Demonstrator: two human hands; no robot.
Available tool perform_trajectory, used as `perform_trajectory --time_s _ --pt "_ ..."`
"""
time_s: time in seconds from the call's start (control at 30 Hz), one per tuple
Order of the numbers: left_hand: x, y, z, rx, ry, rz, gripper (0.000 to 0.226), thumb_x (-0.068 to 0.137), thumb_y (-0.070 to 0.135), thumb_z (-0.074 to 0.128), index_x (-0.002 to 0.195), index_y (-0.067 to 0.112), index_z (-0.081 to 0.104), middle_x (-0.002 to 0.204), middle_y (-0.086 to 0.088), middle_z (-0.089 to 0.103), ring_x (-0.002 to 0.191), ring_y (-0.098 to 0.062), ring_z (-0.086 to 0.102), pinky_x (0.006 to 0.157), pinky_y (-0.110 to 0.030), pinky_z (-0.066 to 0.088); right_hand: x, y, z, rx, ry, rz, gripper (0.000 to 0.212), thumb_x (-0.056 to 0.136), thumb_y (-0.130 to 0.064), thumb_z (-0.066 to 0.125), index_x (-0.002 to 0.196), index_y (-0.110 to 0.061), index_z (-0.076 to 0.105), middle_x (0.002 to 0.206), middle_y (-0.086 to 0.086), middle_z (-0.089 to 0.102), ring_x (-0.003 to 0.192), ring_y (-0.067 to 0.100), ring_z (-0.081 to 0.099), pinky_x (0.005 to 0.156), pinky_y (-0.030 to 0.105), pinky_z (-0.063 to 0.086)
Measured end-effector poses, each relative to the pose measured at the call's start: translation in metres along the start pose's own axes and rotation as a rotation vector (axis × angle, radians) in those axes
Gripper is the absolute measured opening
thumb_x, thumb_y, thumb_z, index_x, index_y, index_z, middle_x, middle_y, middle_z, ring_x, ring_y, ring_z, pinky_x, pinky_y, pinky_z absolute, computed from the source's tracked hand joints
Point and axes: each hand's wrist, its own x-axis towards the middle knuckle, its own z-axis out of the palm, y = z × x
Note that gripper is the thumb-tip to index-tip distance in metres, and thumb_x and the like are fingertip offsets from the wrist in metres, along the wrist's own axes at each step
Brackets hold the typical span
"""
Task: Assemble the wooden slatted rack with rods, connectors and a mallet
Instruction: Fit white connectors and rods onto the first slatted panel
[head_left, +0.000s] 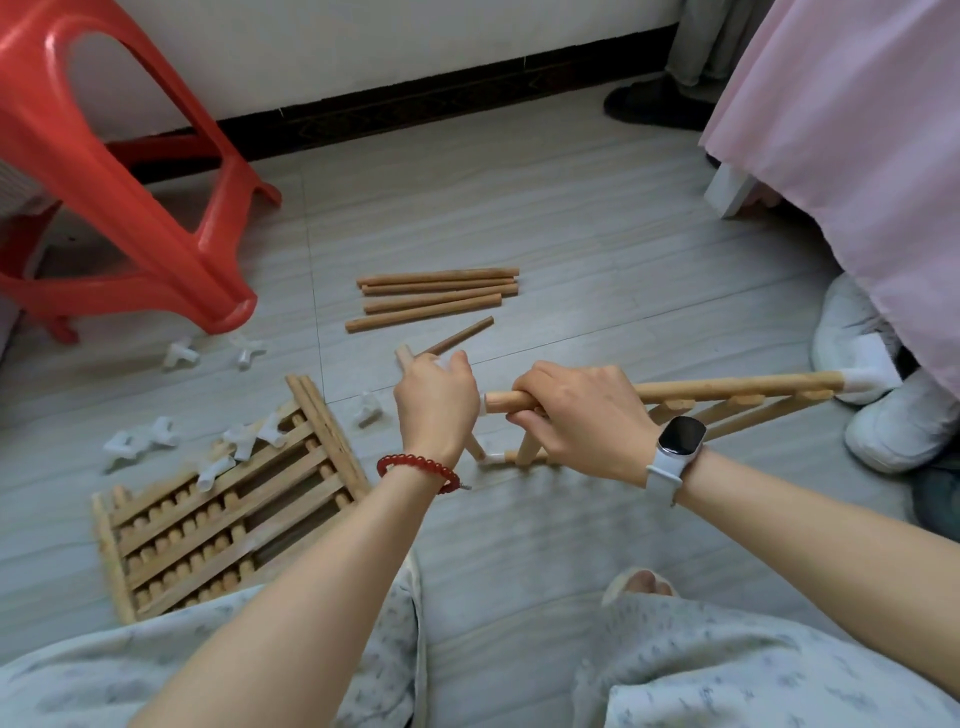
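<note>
The right hand (576, 415) is wrapped around the near end of a long round wooden rod (727, 387) atop a half-built slatted wooden frame (748, 413) standing on the grey tiled floor (597, 218). Just to its left, the left hand (435, 402) curls around a white plastic connector (445, 365) joined to a short wooden rod (462, 335). Five spare wooden rods (436, 297) lie beyond; a flat slatted wooden panel (218, 514) lies left.

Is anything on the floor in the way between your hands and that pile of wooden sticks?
Nothing big. Only one loose brown wooden rod lies on the grey floor between the left hand and the pile of light wooden rods. The right hand grips a rod of the slatted frame.
</note>
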Motion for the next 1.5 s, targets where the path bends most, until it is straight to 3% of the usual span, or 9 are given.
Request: perform_trajectory --time_s 0.3,0.47,0.7,0.87,1.03,1.13,1.3,1.43,1.5 --pt "-0.004 -0.001 0.0 0.082 0.039 0.086 0.024 0.099 0.025 0.04 0.094 0.005 0.053 0.085 -0.009 0.053 0.06 -0.008 0.041 0.048 -0.024 0.03 -0.007 -0.004 -0.001 -0.027 -0.01 -0.008 0.016 0.072 -0.034 0.06 0.07 -0.019 0.066 0.062 -0.006 0.061 0.04 0.02 0.053 0.047 0.015 0.0" --pt "-0.014 -0.007 0.006 0.088 0.081 0.129 0.029 0.099 0.026 0.041 0.102 0.002 0.055 0.086 -0.007 0.054 0.067 -0.013 0.046 0.054 -0.027 0.034 -0.008 -0.002 -0.005 0.019 -0.129 -0.03 0.026 0.094 -0.036 0.05 0.103 -0.016 0.062 0.101 -0.001 0.063 0.082 0.027 0.061 0.058 0.029 0.026" --pt "-0.003 -0.004 0.009 0.01 0.015 0.085 0.047 0.097 0.042 0.043 0.114 0.0 0.055 0.108 -0.015 0.058 0.088 -0.023 0.052 0.063 -0.027 0.034 0.001 0.003 -0.004 0.028 -0.161 -0.007 0.029 0.096 -0.04 0.045 0.113 -0.019 0.057 0.112 -0.004 0.059 0.094 0.025 0.059 0.065 0.029 0.028" --pt "0.01 -0.001 0.002 -0.134 -0.182 0.015 0.037 0.095 0.04 0.048 0.073 0.01 0.053 0.1 -0.014 0.054 0.077 -0.02 0.05 0.061 -0.03 0.036 -0.002 0.016 -0.021 -0.018 -0.263 -0.114 0.049 0.091 -0.051 0.048 0.132 -0.025 0.04 0.117 -0.005 0.049 0.102 0.018 0.052 0.073 0.03 0.034" --pt "0.025 0.011 -0.009 -0.338 -0.559 -0.242 0.024 0.092 0.033 0.058 0.081 0.013 0.054 0.072 0.0 0.051 0.063 -0.012 0.048 0.065 -0.024 0.038 -0.018 0.046 -0.029 -0.212 -0.184 -0.046 0.044 0.089 -0.052 0.033 0.093 -0.02 0.063 0.08 -0.004 0.06 0.064 0.02 0.062 0.046 0.026 0.029" --pt "0.033 0.013 -0.002 -0.355 -0.398 -0.232 0.027 0.091 0.026 0.057 0.068 0.014 0.05 0.062 0.0 0.047 0.057 -0.014 0.043 0.063 -0.028 0.036 -0.009 0.045 -0.024 -0.251 -0.103 -0.034 0.04 0.088 -0.047 0.034 0.08 -0.02 0.062 0.067 -0.007 0.059 0.05 0.019 0.059 0.042 0.023 0.025" --pt "0.048 0.022 0.001 -0.394 -0.294 -0.241 0.028 0.09 0.02 0.054 0.065 0.013 0.046 0.062 -0.001 0.046 0.055 -0.014 0.042 0.051 -0.026 0.031 0.009 0.046 -0.029 -0.204 -0.19 -0.055 0.048 0.093 -0.06 0.03 0.113 -0.021 0.05 0.103 -0.007 0.058 0.089 0.022 0.062 0.06 0.029 0.028" --pt "0.049 0.02 0.001 -0.443 -0.249 -0.247 0.028 0.091 0.017 0.052 0.064 0.013 0.046 0.059 0.0 0.046 0.054 -0.014 0.041 0.053 -0.026 0.031 0.018 0.033 -0.016 -0.287 -0.155 0.021 0.051 0.084 -0.058 0.028 0.069 -0.016 0.052 0.057 -0.004 0.053 0.036 0.02 0.049 0.046 0.02 -0.001" --pt "0.048 0.02 0.001 -0.483 -0.243 -0.267 0.025 0.092 0.016 0.051 0.067 0.014 0.046 0.06 0.0 0.045 0.055 -0.012 0.039 0.053 -0.025 0.03 0.018 0.034 -0.008 -0.242 -0.073 0.011 0.048 0.082 -0.056 0.031 0.064 -0.017 0.05 0.051 -0.005 0.049 0.029 0.019 0.042 0.046 0.017 -0.003"
